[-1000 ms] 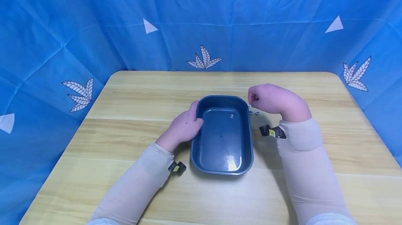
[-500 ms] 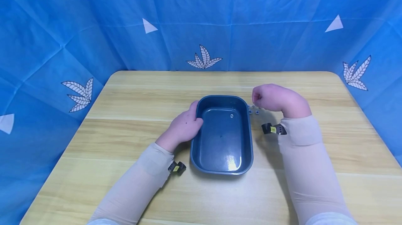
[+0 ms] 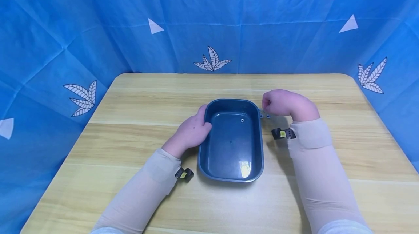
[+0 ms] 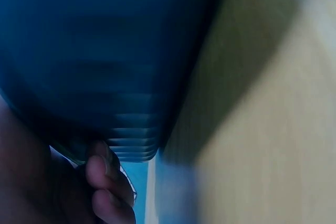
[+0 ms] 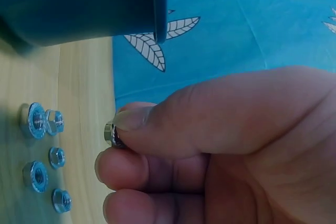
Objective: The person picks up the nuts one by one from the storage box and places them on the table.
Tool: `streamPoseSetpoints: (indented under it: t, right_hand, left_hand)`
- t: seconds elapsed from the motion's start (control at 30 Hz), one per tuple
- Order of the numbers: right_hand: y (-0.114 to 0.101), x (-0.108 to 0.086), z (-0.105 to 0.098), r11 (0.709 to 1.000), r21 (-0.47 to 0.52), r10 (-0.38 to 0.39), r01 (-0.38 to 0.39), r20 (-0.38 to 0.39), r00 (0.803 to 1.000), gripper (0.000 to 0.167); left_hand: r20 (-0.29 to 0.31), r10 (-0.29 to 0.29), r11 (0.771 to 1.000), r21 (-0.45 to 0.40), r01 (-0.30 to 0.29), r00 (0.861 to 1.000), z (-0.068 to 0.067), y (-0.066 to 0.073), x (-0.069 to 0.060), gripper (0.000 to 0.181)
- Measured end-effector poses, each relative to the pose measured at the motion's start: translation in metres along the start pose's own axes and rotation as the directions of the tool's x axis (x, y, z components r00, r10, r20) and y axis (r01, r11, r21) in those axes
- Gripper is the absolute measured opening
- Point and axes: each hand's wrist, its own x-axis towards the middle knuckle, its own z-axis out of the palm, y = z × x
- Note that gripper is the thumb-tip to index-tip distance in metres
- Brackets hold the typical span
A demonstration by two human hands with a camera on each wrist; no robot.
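A dark blue plastic bin [image 3: 230,154] sits in the middle of the table, with one small metal nut [image 3: 242,120] on its floor. My left hand [image 3: 193,130] grips the bin's left rim, thumb over the edge; the left wrist view shows fingertips [image 4: 107,174] curled against the outer wall. Beyond the bin's right side, my right hand [image 3: 284,104] pinches a flange nut [image 5: 110,134] between thumb and index finger. Several more flange nuts [image 5: 38,176] lie on the wood beside it, partly hidden by the hand in the head view.
The bin stands on a light wooden table [image 3: 137,99] with rounded far corners. A blue cloth [image 3: 278,19] with white leaf prints hangs behind it and at both sides. Each wrist wears a black strap with a small camera [image 3: 278,133].
My right hand has shifted slightly right, away from the bin's rim, uncovering more of the nuts, then a little back toward the bin. The left hand and bin stay in place.
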Motion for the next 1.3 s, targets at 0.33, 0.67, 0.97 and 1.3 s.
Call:
streamPoseSetpoints:
  t: [0.33,0.67,0.97,1.3]
  right_hand:
    - [0.006,0.003,0.001,0.999,0.04,0.023,-0.025,0.044,0.999,0.01]
    - [0.017,0.001,-0.001,0.997,0.062,0.039,-0.043,0.055,0.998,0.015]
    - [0.032,0.003,0.003,0.996,0.061,0.057,-0.062,0.081,0.995,0.014]
    - [0.04,0.008,0.008,0.991,0.087,0.095,-0.105,0.118,0.989,0.018]
  left_hand:
    - [0.008,-0.005,1.0,0.007,0.005,1.0,-0.001,0.0,0.0,0.069]
    - [0.0,0.003,1.0,0.011,-0.003,1.0,0.0,-0.001,0.0,0.069]
    - [-0.003,0.006,1.0,0.004,-0.006,1.0,-0.001,0.0,0.0,0.069]
    - [-0.007,0.01,1.0,0.009,-0.01,1.0,0.0,0.0,0.0,0.068]
